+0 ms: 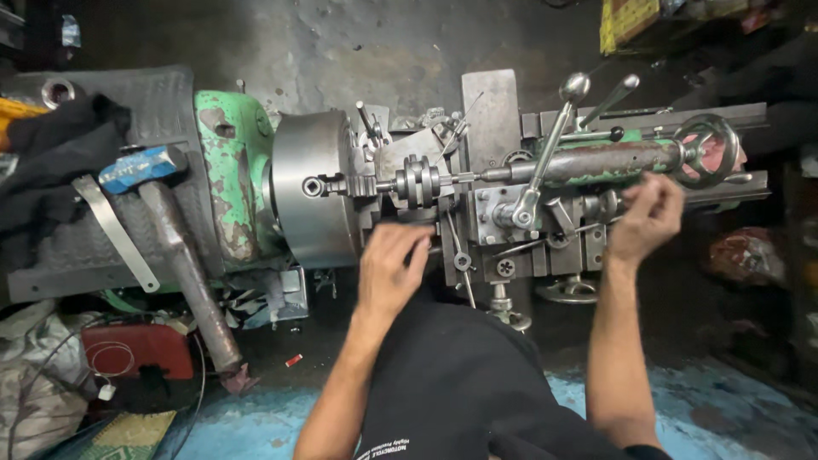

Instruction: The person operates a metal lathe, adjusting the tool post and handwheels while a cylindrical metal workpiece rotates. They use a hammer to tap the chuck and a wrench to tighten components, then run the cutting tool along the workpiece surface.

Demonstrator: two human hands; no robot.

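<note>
Fingers point(419, 243) of left hand point(390, 271) curled loosely, touching lathe carriage below grooved workpiece point(417, 181), at 3 o'clock from chuck point(313, 189). Right hand point(645, 217) fingers pinched near tailstock handwheel point(705, 150); grasp unclear. Hammer point(175, 238) at 9 o'clock.

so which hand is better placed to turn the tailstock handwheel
Probably the right hand: it sits just below the handwheel at the tailstock end. The left hand is over by the chuck.
</note>
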